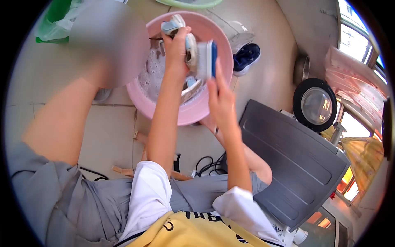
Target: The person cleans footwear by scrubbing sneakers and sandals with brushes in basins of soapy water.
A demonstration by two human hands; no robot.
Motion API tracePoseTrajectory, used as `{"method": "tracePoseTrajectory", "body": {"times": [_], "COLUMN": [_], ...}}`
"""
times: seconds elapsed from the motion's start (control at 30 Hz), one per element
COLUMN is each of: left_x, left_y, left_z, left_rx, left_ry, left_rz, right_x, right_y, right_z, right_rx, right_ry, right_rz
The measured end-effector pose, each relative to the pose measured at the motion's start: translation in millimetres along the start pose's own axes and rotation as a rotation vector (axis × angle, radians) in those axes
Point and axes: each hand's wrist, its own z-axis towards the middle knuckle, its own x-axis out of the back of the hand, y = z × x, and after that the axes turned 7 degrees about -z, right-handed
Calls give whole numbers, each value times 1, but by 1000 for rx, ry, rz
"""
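Note:
Over a pink basin of soapy water, my left hand is closed around a white and light-blue shoe. My right hand grips a brush with a blue back and pale bristles. The bristles face the shoe's right side, and whether they touch it is hard to tell. Another light-coloured shoe lies partly in the basin below the brush. Foam floats on the water at the basin's left.
A dark blue shoe stands on the floor right of the basin. A grey washing machine with a round door is at the right. Black cables lie near my legs. A green bag is at upper left.

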Motion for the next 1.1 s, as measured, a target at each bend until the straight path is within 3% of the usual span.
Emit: {"method": "tracePoseTrajectory", "body": {"times": [0.07, 0.13, 0.17, 0.2, 0.27, 0.33, 0.4, 0.43, 0.57, 0.6, 0.67, 0.7, 0.73, 0.77, 0.8, 0.87, 0.93, 1.0, 1.1], "left_x": [4, 10, 8, 3, -3, 3, 12, 14, 14, 13, 22, 25, 19, 26, 29, 25, 19, 6, 31], "left_y": [-4, -33, -29, -15, -1, -7, -32, -34, -18, -20, -36, -38, -43, -40, -30, -34, -44, -34, -33], "left_z": [6, 6, 4, 1, -4, 4, -9, -15, 4, 8, -1, -1, -7, -4, 10, 21, -2, -31, 9], "left_rx": [12, 15, -19, -61, -78, -2, -8, -19, 84, 67, 59, 225, 163, 284, 387, 319, 263, 413, 426], "left_ry": [10, -36, -41, -40, -91, 13, 54, 38, 58, 57, 76, 77, 10, -57, -152, -86, -39, -58, 45], "left_rz": [134, -64, 17, 83, 145, 210, -15, 41, 37, 36, 24, -90, -49, -84, -119, -69, -122, -217, -101], "right_x": [-1, 12, 22, 23, 7, -5, -6, -3, -10, -20, -21, -9, -1, 0, 0, -6, 3, 13, -6], "right_y": [11, -5, -16, -12, -6, 2, 9, 6, 11, 29, 30, 16, 11, 11, 9, 15, 9, 4, 15], "right_z": [-6, 15, 26, 15, 6, 0, 15, 23, 6, -7, -9, 16, 32, 33, 17, -16, 15, 38, -17], "right_rx": [209, -120, -296, -316, -159, -30, -161, -225, -187, -13, 124, -39, -204, -241, -239, 74, -104, -304, 0], "right_ry": [84, -59, -143, -148, -77, 5, 10, 0, -18, 99, 203, 80, -41, -76, -56, 67, -27, -141, 90], "right_rz": [-89, 119, 189, 178, 186, 172, 281, 341, 175, 53, -55, 122, 290, 357, 353, -25, 135, 251, 62]}}
